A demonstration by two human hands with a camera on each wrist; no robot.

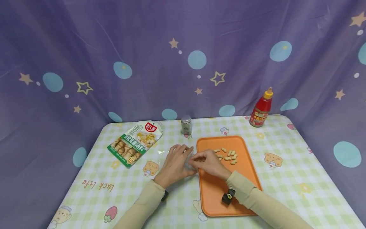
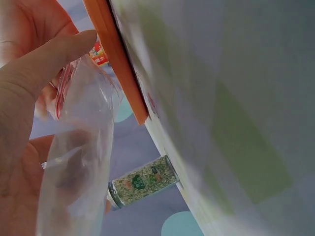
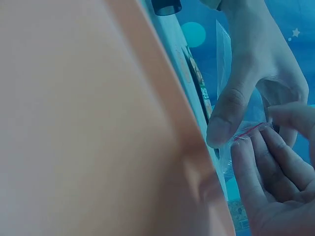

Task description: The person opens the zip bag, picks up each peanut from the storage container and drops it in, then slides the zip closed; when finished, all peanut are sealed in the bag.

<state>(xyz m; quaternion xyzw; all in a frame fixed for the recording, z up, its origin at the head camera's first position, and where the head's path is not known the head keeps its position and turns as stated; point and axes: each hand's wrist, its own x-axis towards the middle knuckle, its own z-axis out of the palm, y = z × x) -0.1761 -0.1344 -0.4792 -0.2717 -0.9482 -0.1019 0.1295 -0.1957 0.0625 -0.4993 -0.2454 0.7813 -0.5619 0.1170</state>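
A clear zip bag (image 2: 81,147) with a red seal line hangs in my left hand (image 1: 177,162), whose thumb and fingers curl round it near the mouth. At that red-lined mouth my right hand (image 1: 210,162) pinches the bag's edge, its fingers (image 3: 246,162) close to the left thumb. Both hands meet at the left rim of an orange tray (image 1: 211,197). Several unshelled peanuts (image 1: 230,156) lie on the tray's far half, beyond the right hand. The left wrist view shows no peanuts in the visible part of the bag.
A seasoning packet (image 1: 135,143) lies flat at the left of the table. At the back stands a small spice jar (image 1: 186,125) with a grey lid. A red sauce bottle (image 1: 260,109) with a yellow cap is at the back right. A patterned curtain hangs behind.
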